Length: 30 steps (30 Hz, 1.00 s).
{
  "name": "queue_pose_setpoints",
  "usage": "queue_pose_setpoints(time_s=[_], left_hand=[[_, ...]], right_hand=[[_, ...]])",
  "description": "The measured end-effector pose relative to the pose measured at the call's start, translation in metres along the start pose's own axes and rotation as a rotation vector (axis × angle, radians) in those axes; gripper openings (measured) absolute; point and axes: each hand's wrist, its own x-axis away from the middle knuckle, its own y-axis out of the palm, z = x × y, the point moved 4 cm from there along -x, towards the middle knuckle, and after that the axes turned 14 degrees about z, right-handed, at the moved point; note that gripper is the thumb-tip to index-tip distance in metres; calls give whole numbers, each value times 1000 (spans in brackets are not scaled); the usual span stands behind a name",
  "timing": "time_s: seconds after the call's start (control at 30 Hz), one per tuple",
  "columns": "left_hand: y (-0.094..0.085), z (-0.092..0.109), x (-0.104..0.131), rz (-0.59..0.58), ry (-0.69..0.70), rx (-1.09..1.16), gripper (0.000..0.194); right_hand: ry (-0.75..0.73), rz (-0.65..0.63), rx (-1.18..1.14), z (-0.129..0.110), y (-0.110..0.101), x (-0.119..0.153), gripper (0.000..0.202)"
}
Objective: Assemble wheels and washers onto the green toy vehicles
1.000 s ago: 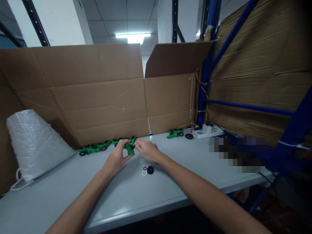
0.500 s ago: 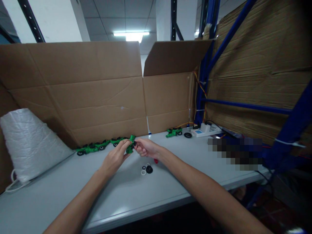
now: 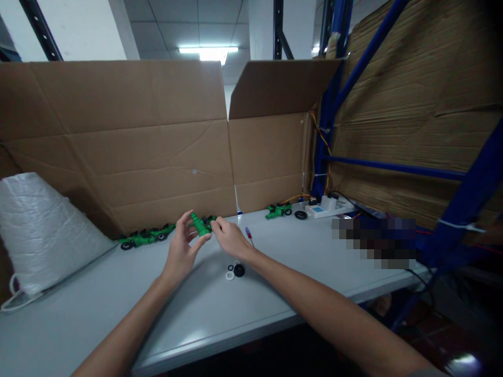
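Note:
Above the table, my left hand (image 3: 181, 251) is closed around a green toy car (image 3: 201, 226), thumb below and fingers over its far side. The car is tilted, its narrow end up and to the left. My right hand (image 3: 231, 240) pinches at the car's right end; its fingertips hide what exactly they grip. On the table below lie a black wheel (image 3: 239, 270), a white ring (image 3: 230, 276) and a small black ring (image 3: 230, 267). A screwdriver (image 3: 248, 233) with a red and blue handle lies just beyond my right wrist.
More green toy cars (image 3: 142, 239) stand along the cardboard wall (image 3: 157, 173), partly behind my hands. Another green toy car (image 3: 278, 211), a black ring (image 3: 301, 215) and a power strip (image 3: 330, 209) are at the back right. A wrapped white bag (image 3: 51, 235) sits left.
The toy car has been turned, its narrow end now leaning left, and my left fingers have opened wider around it. My right hand has shifted slightly left, uncovering the screwdriver's handle.

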Motion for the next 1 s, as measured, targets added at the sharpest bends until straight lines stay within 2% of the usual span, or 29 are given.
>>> queue_pose_setpoints(time_s=[0.2, 0.33, 0.43, 0.57, 0.67, 0.83, 0.9, 1.0], left_hand=[[3, 1, -2, 13, -113, 110, 74], [0, -7, -4, 19, -347, 212, 68], [2, -11, -2, -41, -531, 384, 59], [4, -17, 0, -45, -686, 537, 42], [6, -22, 2, -38, -777, 577, 37], [7, -22, 4, -106, -804, 583, 32], [6, -19, 3, -134, -745, 557, 36], [1, -17, 0, -103, -635, 436, 51]], right_hand=[[-79, 2, 99, -10, -5, 4, 28], [-269, 4, 149, -16, -5, 9, 19], [-364, -11, 201, -18, -4, 13, 15], [-420, -29, 248, -20, -8, 13, 24], [-515, -33, 273, -21, -12, 11, 32], [-669, -112, 250, -19, -15, 10, 35], [-628, -131, 214, -17, -13, 10, 35], [-453, -120, 135, -10, -8, 9, 38]])
